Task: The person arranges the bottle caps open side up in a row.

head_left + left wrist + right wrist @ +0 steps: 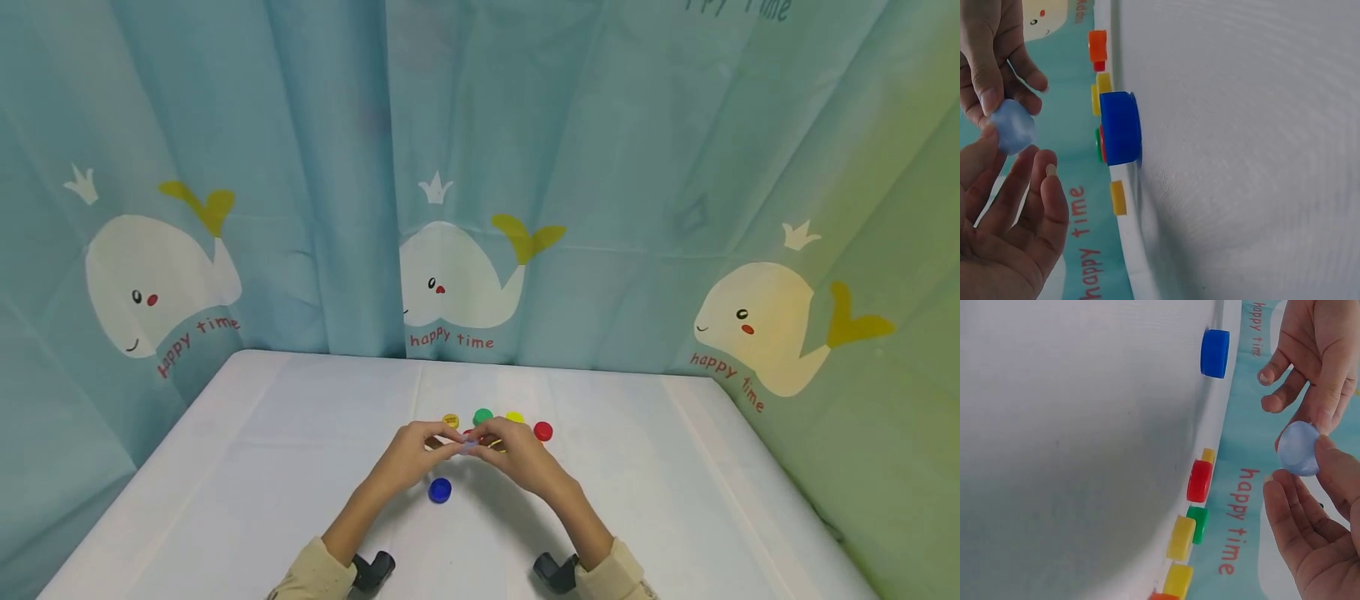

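Observation:
Both hands are raised over the table, fingertips meeting at one small piece. My left hand (411,450) pinches one side of a pale blue bottle cap (1015,127) between thumb and fingers. The opposite side is pinched by my right hand (521,452). The cap is round and slightly see-through, its broad face showing in both wrist views, while fingers cover much of it in the head view. A dark blue cap (440,490) lies on the table below the left hand, nearer to me than the other caps.
Beyond the hands lie several more caps: an orange-yellow cap (450,421), a green cap (483,416), a yellow cap (514,417) and a red cap (543,431). Some are partly hidden by the hands. A patterned curtain (330,208) hangs behind the white table (285,483).

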A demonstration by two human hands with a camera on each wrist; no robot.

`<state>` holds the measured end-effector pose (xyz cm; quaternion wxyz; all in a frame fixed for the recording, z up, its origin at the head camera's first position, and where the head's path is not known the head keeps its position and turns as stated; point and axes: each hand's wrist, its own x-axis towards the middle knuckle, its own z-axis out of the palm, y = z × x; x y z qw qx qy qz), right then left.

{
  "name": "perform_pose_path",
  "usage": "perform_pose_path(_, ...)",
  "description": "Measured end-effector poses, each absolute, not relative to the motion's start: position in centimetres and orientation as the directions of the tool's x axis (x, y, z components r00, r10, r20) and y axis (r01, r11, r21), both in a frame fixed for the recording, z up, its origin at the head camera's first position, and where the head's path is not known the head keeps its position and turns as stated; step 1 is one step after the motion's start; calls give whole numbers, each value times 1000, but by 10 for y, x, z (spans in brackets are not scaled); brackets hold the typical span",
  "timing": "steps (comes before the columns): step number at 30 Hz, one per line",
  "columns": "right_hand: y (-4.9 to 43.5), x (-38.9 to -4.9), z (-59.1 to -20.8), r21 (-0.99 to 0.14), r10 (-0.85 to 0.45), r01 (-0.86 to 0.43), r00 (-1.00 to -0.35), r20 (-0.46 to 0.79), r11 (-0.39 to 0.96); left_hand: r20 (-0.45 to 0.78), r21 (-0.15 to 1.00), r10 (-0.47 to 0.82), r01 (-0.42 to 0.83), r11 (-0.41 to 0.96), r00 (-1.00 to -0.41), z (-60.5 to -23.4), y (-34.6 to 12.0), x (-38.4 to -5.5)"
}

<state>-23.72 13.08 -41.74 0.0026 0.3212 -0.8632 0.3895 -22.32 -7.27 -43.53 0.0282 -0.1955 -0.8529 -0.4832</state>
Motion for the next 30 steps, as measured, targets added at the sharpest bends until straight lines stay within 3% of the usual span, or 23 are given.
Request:
perform_pose_path(13,135,-236,-423,-559,-613,-632,-747,257,536,222,720,371,408,562,-902,-436,-68,-223)
perform_pose_path(30,127,-234,-427,-436,-687,-655,-719,109,617,96,645,492,430,631,-865,-434,-68,-217)
